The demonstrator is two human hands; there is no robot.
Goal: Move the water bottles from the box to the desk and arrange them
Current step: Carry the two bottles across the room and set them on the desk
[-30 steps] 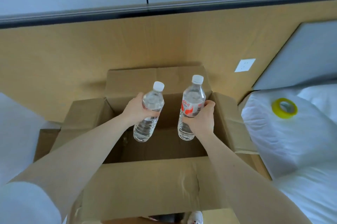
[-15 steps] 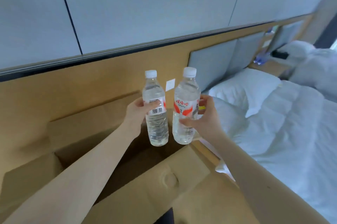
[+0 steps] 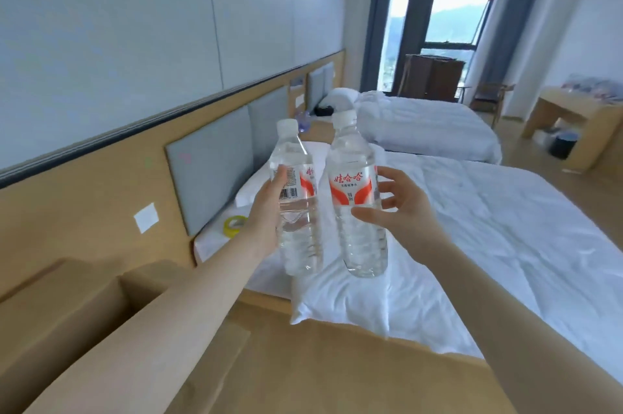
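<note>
I hold two clear water bottles with white caps and red-and-white labels upright, side by side in the air in front of me. My left hand [image 3: 264, 214] grips the left bottle [image 3: 296, 198] around its middle. My right hand [image 3: 401, 211] grips the right bottle [image 3: 354, 198] at the label, thumb in front and fingers behind. The open cardboard box [image 3: 77, 309] lies at the lower left, below my left forearm. A wooden desk [image 3: 566, 117] stands far off at the right wall.
A white bed [image 3: 488, 228] fills the space behind the bottles, with a second bed [image 3: 424, 123] beyond it. A roll of yellow tape [image 3: 236, 225] lies on the near bed by the headboard. A dark bin [image 3: 561, 145] sits under the desk. A window is at the far end.
My view has swung right, from the box to the room with the beds and desk. Both bottles have come up out of the box and stay held side by side.
</note>
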